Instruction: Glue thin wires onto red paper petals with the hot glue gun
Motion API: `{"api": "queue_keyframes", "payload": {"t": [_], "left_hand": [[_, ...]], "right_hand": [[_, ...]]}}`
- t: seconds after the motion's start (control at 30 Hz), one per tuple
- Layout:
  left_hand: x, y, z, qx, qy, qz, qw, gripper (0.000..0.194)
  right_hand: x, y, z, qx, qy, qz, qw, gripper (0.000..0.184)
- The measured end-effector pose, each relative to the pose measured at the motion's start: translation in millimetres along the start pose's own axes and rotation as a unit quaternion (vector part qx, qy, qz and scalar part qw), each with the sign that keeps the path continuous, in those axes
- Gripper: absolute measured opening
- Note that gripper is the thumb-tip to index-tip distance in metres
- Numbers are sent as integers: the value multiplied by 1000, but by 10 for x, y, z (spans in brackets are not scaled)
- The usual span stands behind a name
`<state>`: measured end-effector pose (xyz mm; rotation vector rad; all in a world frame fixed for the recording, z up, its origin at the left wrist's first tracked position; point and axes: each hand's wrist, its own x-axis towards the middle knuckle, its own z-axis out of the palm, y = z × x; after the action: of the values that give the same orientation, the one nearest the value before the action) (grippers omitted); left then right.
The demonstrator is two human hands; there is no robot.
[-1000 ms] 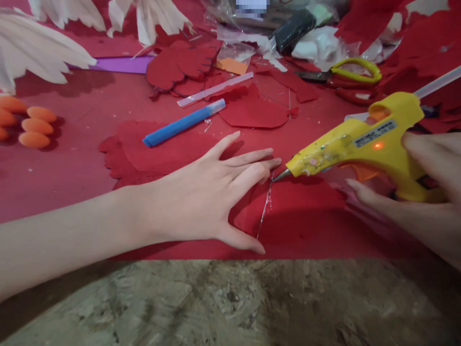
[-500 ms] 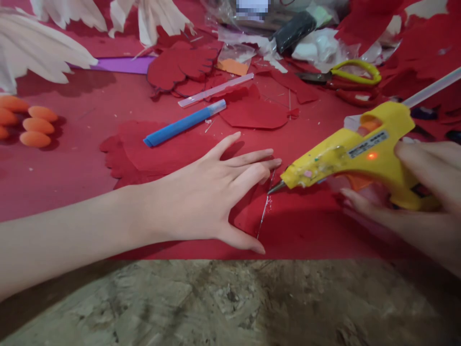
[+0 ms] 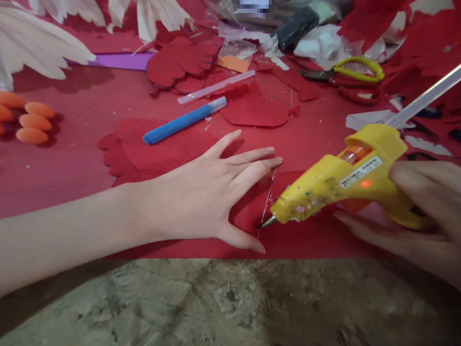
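My left hand [image 3: 230, 192] lies spread over a red sheet [image 3: 126, 163] with a scalloped left edge, pressing it to the red surface. Just right of its fingers runs a thin, shiny wire [image 3: 267, 205] with glistening glue along it. My right hand [image 3: 425, 211] is wrapped around the grip of a yellow hot glue gun [image 3: 324, 187], whose small light glows orange. The gun's metal nozzle meets the wire near its lower end, close to my left thumb. A clear glue stick [image 3: 425, 98] sticks out of the gun's back.
A blue marker-like tube [image 3: 182, 124] and a clear stick [image 3: 216, 87] lie beyond my left hand. Yellow-and-red handled scissors [image 3: 360, 72] are at the back right. Orange ovals [image 3: 34, 122] sit at the left. The red surface ends at a mottled floor [image 3: 216, 298].
The glue gun in my right hand has moved down along the wire, its nozzle going from mid-wire to near the lower end. My left hand has stayed in place.
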<state>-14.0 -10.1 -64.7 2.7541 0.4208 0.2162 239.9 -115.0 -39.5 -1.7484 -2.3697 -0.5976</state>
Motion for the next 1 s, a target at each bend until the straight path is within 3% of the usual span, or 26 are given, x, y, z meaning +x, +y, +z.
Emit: {"api": "queue_keyframes", "payload": {"t": [0.1,0.3,0.6,0.83,1.0], "left_hand": [[-5,-9,18,1,16,11,1000,80],[-9,-15,35,-1,20,12,1000,82],[-19,-29,42,-1,30,17,999,72],[-12,-27,60,9,28,16,999,82],[-13,-35,63,3,35,21,999,77]], "right_hand": [[35,23,14,13,25,-29,999,33],[56,-37,-20,11,-9,-64,998,35],[84,80,51,-9,34,5,999,40],[56,-51,-26,25,5,-64,998,35],[19,33,15,13,-10,5,1000,46]]}}
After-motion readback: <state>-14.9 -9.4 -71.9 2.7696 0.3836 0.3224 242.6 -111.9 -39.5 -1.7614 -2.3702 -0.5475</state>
